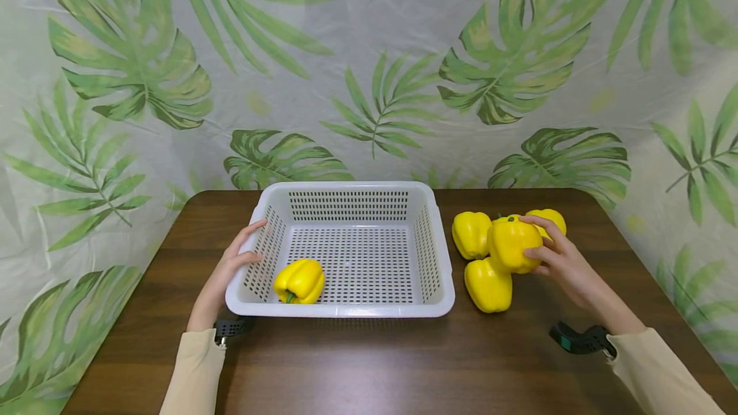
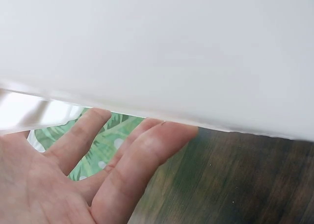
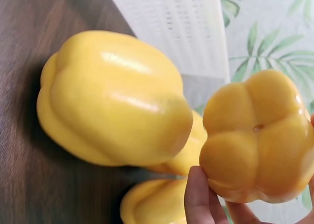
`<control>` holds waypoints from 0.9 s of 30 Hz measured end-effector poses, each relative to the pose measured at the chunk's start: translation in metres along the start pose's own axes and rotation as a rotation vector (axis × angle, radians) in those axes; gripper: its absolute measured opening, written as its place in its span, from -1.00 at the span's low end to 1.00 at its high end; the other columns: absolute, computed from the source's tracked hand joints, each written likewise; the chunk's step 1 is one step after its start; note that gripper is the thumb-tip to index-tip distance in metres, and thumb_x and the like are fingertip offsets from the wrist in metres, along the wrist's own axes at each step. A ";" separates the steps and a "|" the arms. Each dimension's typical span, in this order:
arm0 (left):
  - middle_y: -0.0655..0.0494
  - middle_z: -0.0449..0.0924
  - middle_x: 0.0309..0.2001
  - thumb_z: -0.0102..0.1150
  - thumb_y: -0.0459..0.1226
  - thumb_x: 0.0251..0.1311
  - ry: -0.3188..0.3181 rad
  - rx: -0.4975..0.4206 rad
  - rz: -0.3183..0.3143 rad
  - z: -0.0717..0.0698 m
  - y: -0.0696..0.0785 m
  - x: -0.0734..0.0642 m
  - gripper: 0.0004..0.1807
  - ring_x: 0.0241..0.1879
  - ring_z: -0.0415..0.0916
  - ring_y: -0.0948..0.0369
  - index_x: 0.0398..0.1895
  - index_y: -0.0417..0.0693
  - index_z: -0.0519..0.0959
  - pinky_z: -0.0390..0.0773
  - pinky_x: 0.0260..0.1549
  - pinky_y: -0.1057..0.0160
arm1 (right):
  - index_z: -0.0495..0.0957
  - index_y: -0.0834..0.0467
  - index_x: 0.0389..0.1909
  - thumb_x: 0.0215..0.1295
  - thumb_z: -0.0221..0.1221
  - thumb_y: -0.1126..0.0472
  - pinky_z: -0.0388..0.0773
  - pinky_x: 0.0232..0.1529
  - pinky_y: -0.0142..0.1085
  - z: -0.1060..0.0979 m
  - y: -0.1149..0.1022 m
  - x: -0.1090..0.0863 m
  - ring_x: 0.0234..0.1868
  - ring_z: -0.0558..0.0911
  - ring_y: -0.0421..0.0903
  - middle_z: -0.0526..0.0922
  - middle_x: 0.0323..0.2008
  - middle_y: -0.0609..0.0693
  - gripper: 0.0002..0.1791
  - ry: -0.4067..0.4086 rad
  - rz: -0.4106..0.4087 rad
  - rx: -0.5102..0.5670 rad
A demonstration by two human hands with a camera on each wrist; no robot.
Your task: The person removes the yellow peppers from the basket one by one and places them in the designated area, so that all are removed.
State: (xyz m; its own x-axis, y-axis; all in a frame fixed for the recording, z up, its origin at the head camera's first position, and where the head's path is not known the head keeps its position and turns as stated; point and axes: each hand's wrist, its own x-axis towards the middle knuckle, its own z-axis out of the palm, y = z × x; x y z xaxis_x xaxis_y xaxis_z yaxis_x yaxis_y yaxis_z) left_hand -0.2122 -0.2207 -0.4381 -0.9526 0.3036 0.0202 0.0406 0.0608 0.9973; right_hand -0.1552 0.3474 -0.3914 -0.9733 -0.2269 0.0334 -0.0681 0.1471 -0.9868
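My right hand [image 1: 562,258] grips a yellow bell pepper [image 1: 515,245], thumb and fingers spread around its side, above other peppers. Its four-lobed bottom faces the right wrist camera, where the held pepper [image 3: 257,135] appears with fingertips [image 3: 198,189] against it. My left hand [image 1: 230,268] rests at the left rim of a white perforated plastic basket [image 1: 340,311], its fingers extended and lightly bent. In the left wrist view, fingertips [image 2: 181,133] meet the edge of the white basket wall [image 2: 162,52]. One yellow bell pepper [image 1: 300,280] lies on its side in the basket's front left corner.
Right of the basket, several more yellow peppers sit grouped on the dark wooden table [image 1: 357,364], including a front one [image 1: 489,287], a left one [image 1: 471,234] and a back right one [image 1: 553,219]. A leaf-patterned cloth [image 1: 380,50] hangs behind the table.
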 end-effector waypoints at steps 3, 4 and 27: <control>-0.19 -0.14 0.46 -0.23 -0.43 0.27 0.002 0.007 0.002 0.000 0.000 0.000 -0.32 0.23 0.12 -0.31 0.47 0.15 0.06 0.47 -0.09 -0.18 | 0.20 -0.10 0.33 0.41 -0.03 0.36 0.56 -0.21 -0.34 -0.005 0.003 -0.003 -0.12 0.53 -0.22 0.27 0.09 -0.02 -0.46 0.006 -0.009 0.012; -0.18 -0.14 0.46 -0.23 -0.43 0.27 0.002 0.010 0.003 0.000 0.000 0.000 -0.32 0.23 0.12 -0.30 0.47 0.15 0.06 0.47 -0.09 -0.18 | 0.21 -0.10 0.33 0.41 -0.04 0.36 0.57 -0.21 -0.34 -0.006 0.004 -0.004 -0.13 0.53 -0.21 0.27 0.08 -0.02 -0.46 0.007 -0.012 0.015; -0.18 -0.12 0.46 -0.19 -0.41 0.26 0.013 0.033 -0.002 0.000 -0.001 0.000 -0.31 0.21 0.15 -0.33 0.47 0.14 0.05 0.47 -0.10 -0.24 | 0.14 -0.14 0.29 0.43 -0.09 0.37 0.53 -0.25 -0.30 -0.039 0.043 -0.031 -0.16 0.50 -0.19 0.24 0.03 0.02 -0.49 -0.026 0.063 -0.115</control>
State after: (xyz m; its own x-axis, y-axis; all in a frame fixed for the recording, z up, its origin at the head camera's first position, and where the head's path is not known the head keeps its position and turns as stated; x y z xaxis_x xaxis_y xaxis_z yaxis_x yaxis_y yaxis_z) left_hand -0.2122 -0.2209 -0.4389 -0.9566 0.2906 0.0198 0.0489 0.0932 0.9944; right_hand -0.1365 0.3986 -0.4283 -0.9705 -0.2387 -0.0340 -0.0329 0.2707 -0.9621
